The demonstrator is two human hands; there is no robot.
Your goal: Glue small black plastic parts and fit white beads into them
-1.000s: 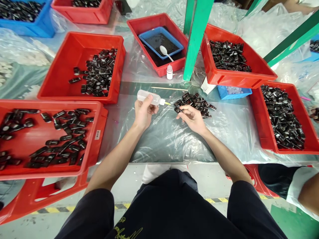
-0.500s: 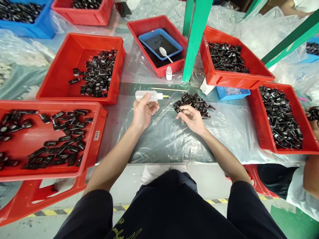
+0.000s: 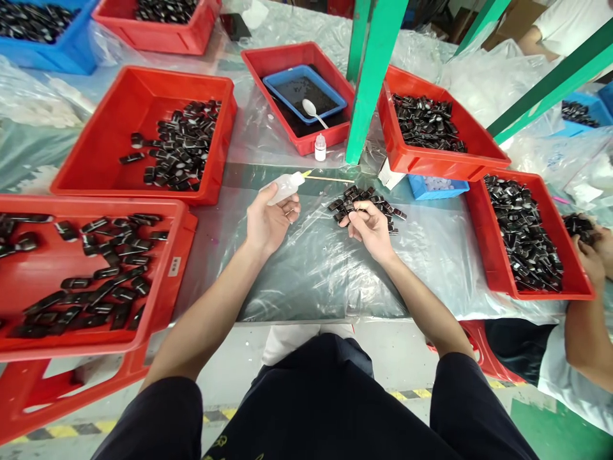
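Observation:
My left hand is closed around a clear squeeze bottle with a yellow needle tip, which points up and to the right. My right hand pinches a small black glossy part between thumb and fingers, at the near edge of a pile of similar black parts. Beyond the hands a thin wooden stick lies on the plastic-covered table. The fingertips partly hide the held part.
Red bins of black parts stand at left, back left, back right and right. A small dropper bottle stands before a red bin holding a blue tray and spoon. A green post rises nearby. Another person's hands hold black parts.
The squeeze bottle has tilted from level to tip-up. My right hand has turned slightly, bringing the black part up from the pile's left edge. The whole view has shifted a little.

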